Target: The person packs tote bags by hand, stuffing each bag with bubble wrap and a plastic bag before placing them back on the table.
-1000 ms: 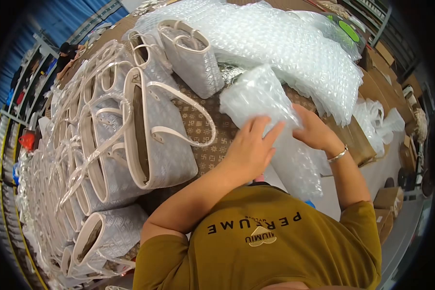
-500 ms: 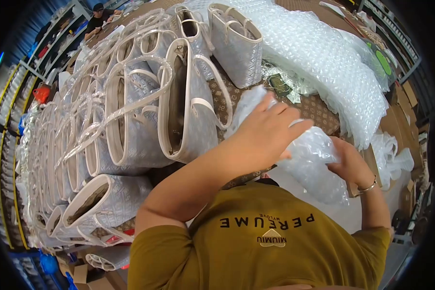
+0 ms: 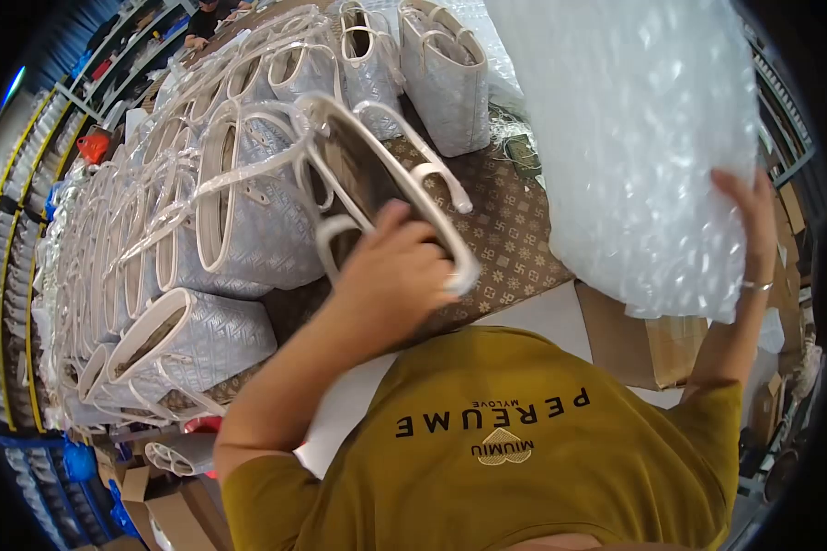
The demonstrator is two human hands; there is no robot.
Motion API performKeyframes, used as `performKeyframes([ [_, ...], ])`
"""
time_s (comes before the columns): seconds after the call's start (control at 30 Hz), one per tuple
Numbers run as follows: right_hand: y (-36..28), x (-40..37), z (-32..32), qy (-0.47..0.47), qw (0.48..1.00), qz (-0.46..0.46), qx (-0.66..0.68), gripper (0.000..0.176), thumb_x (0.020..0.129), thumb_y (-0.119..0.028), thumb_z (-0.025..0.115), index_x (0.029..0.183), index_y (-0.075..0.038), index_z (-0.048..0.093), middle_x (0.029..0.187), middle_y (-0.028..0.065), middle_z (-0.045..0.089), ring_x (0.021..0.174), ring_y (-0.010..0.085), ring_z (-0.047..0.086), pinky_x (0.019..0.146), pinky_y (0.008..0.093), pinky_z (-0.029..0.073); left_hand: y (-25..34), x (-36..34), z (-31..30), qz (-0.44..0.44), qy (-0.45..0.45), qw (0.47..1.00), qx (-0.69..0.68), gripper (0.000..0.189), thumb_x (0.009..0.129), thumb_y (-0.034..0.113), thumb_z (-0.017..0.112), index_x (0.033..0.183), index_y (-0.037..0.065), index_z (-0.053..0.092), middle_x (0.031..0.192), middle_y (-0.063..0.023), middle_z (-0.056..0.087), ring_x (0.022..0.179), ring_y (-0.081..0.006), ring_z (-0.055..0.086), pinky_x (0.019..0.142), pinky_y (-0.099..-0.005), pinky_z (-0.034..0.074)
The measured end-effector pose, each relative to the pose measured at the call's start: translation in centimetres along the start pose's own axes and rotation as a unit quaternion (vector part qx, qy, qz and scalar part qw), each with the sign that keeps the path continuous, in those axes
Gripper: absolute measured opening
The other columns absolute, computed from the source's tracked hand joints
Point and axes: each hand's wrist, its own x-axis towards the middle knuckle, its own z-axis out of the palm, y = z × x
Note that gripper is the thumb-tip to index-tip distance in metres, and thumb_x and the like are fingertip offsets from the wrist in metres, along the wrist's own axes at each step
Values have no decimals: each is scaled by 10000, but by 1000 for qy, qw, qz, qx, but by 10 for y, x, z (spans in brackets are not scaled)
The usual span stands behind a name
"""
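Note:
My left hand [image 3: 397,266] is closed on the rim of a pale patterned handbag [image 3: 363,174], which leans over with its opening and light handles showing. My fingers lie partly inside the opening. At the right, my right hand [image 3: 749,216] grips the edge of a large sheet of bubble wrap [image 3: 634,156], which hangs tall over the right side of the brown patterned table cover [image 3: 515,248]. Rows of similar handbags [image 3: 271,239] stand to the left, and another upright bag [image 3: 446,101] stands farther back.
A cardboard box [image 3: 620,340] sits below the table edge at the right. Shelves [image 3: 110,73] and a person's arm [image 3: 196,40] are at the far left back. More open boxes [image 3: 179,519] lie at the lower left, on the floor side.
My left hand has moved left from the crumpled plastic to the handbag, which now tilts. My right hand has moved outward and up, with bubble wrap raised in it.

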Motion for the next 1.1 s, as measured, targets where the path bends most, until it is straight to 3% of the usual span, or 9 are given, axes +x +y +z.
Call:
performKeyframes([
  [0.1, -18, 6, -10, -15, 967, -237, 90, 359, 764, -209, 613, 1075, -40, 554, 1038, 77, 585, 901, 191, 589, 809, 277, 461, 45, 44, 42, -33, -14, 997, -62, 231, 715, 297, 628, 774, 83, 565, 805, -55, 565, 849, -229, 531, 811, -413, 369],
  [0.3, -23, 33, -1, -73, 967, -152, 193, 364, 764, -233, 610, 1067, -39, 557, 1008, 78, 588, 884, 186, 587, 792, 282, 468, 36, 58, 24, 38, 73, 994, -67, 210, 776, 208, 576, 882, 28, 597, 802, -111, 588, 799, -274, 555, 688, -367, 425],
  [0.53, -31, 49, 68, -189, 920, -9, 345, 373, 764, -266, 607, 1056, -39, 562, 966, 79, 593, 861, 179, 585, 770, 288, 477, -13, 80, -15, -260, -147, 946, -123, 257, 743, 263, 576, 949, 120, 636, 964, -117, 629, 854, -240, 610, 699, -385, 482],
  [0.63, -55, 64, 147, -302, 863, 50, 402, 378, 764, -281, 606, 1051, -38, 564, 948, 80, 596, 851, 176, 585, 760, 291, 481, -84, 67, 80, -158, -17, 960, -232, 291, 728, 293, 609, 983, 155, 633, 996, -102, 625, 894, -229, 604, 755, -363, 484],
  [0.73, -47, 78, 158, -310, 839, 119, 431, 384, 765, -295, 605, 1047, -38, 566, 930, 81, 598, 840, 173, 584, 750, 294, 486, -94, 77, 96, 70, 95, 990, 79, 339, 725, 356, 623, 1004, 164, 636, 999, -103, 625, 930, -216, 592, 815, -344, 465],
  [0.83, 1, 115, 141, -386, 847, 46, 363, 320, 780, -240, 613, 1032, -43, 584, 1015, 112, 584, 977, 174, 550, 881, 327, 443, -100, 76, 91, -8, 16, 956, -292, 378, 741, 364, 612, 1062, 163, 604, 1054, -100, 601, 948, -214, 582, 847, -339, 445],
  [0.97, 3, 140, 170, -329, 932, -151, -17, 405, 750, -253, 623, 1056, 4, 562, 990, 108, 596, 923, 180, 560, 850, 312, 435, -99, 69, 63, -146, -136, 713, -672, 433, 762, 375, 598, 1139, 163, 561, 1126, -97, 568, 973, -210, 569, 890, -331, 418],
  [1.03, -1, 145, 176, -317, 939, -104, -79, 458, 735, -219, 623, 1119, 11, 525, 975, 81, 602, 818, 153, 582, 755, 276, 470, -74, 53, -8, -140, -200, 943, -226, 492, 821, 303, 556, 1260, 118, 431, 1148, -98, 552, 968, -222, 564, 900, -321, 400],
  [1.1, 3, 149, 175, -285, 946, -116, -105, 462, 735, -208, 622, 1128, 13, 520, 986, 82, 601, 822, 152, 581, 762, 277, 468, -70, 49, -46, -241, -290, 919, -116, 335, 840, 200, 531, 1133, 44, 483, 1050, -117, 557, 948, -228, 546, 832, -339, 418],
])
